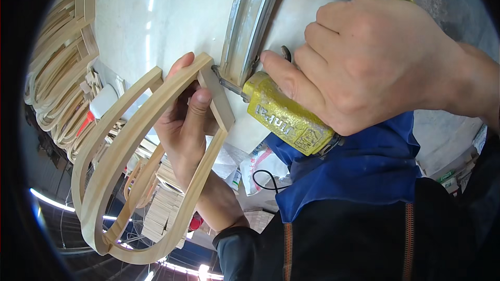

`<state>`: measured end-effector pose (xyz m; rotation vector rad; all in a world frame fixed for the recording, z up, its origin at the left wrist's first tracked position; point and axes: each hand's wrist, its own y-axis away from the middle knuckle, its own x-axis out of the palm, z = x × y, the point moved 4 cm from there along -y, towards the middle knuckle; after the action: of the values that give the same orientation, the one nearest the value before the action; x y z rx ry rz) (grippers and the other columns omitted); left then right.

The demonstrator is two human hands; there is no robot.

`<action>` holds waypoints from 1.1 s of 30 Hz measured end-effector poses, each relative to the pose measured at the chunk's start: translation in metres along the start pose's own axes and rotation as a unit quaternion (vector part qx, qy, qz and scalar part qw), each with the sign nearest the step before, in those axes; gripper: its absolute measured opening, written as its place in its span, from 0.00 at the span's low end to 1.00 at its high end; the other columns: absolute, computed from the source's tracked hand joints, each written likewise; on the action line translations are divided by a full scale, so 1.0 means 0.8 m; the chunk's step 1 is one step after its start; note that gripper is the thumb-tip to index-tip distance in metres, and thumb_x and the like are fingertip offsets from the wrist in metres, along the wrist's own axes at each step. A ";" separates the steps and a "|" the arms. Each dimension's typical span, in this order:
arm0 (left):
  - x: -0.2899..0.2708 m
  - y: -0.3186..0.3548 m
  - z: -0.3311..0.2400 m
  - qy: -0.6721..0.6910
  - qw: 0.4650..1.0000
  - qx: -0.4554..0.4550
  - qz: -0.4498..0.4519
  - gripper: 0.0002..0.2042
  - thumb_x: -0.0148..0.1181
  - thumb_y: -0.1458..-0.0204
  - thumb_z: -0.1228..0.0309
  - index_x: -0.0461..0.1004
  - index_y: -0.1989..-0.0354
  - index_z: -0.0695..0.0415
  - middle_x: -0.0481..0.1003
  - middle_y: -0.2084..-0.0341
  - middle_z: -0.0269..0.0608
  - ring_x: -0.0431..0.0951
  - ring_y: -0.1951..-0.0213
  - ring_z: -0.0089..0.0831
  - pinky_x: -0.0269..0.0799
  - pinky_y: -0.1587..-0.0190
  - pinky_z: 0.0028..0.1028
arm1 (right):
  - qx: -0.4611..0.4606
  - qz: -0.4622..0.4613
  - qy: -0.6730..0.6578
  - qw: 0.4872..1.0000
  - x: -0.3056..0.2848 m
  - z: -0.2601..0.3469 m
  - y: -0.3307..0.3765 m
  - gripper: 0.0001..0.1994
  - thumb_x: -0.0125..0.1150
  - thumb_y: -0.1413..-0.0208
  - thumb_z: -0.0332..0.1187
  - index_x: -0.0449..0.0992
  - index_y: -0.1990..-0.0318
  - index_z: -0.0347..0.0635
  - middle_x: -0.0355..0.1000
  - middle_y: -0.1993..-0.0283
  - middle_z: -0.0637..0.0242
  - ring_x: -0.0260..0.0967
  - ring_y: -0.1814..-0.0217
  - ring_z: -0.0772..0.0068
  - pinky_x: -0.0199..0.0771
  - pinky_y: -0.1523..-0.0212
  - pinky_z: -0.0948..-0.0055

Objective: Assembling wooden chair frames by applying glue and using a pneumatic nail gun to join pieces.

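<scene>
My left hand [183, 137] is wrapped round the upper end of a pale wooden frame [121, 143] made of curved strips, its thumb beside a short straight crosspiece [216, 101]. The frame is held tilted, its rounded end hanging toward the lower left. My right hand [372, 59] grips the handle of a yellow nail gun [284, 119], with its long metal magazine [250, 20] running up past the knuckles. The gun's thin nose meets the frame at the corner by the crosspiece; whether it presses there I cannot tell. The handle itself is mostly hidden by my fingers.
Stacks of curved wooden pieces [57, 67] stand along the left. A white bottle with a red nozzle [87, 121] is near them. Behind the frame lie piled flat wooden pieces [162, 216]. A pale work surface [161, 15] extends beyond my hands; blue cloth [349, 166] covers my front.
</scene>
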<state>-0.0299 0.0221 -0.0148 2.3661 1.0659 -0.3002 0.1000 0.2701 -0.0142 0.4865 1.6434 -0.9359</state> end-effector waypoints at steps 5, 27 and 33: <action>0.005 -0.002 -0.005 0.022 0.999 0.022 -0.027 0.26 0.73 0.37 0.75 0.80 0.29 0.59 0.86 0.42 0.44 0.82 0.53 0.27 0.78 0.39 0.31 | 0.005 -0.009 0.002 1.000 0.004 0.002 0.001 0.08 0.70 0.36 0.26 0.88 0.53 0.37 0.66 0.79 0.72 0.58 0.81 0.77 0.60 0.74 0.76; 0.005 -0.004 -0.001 0.021 0.999 0.048 -0.007 0.24 0.71 0.35 0.78 0.79 0.30 0.61 0.83 0.38 0.43 0.79 0.53 0.27 0.76 0.41 0.29 | 0.055 -0.047 0.044 0.996 0.016 0.009 0.007 0.06 0.71 0.40 0.28 0.85 0.57 0.39 0.69 0.77 0.71 0.62 0.79 0.76 0.65 0.71 0.76; 0.006 -0.008 0.003 0.027 0.998 0.050 0.005 0.24 0.70 0.34 0.78 0.79 0.30 0.61 0.83 0.40 0.43 0.79 0.54 0.26 0.75 0.42 0.27 | 0.083 -0.088 0.027 0.992 0.028 0.006 0.011 0.07 0.70 0.38 0.30 0.84 0.55 0.40 0.73 0.74 0.69 0.68 0.77 0.75 0.71 0.68 0.77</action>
<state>-0.0317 0.0274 -0.0216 2.4809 1.0873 -0.2934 0.1033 0.2682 -0.0382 0.4888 1.6861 -1.2058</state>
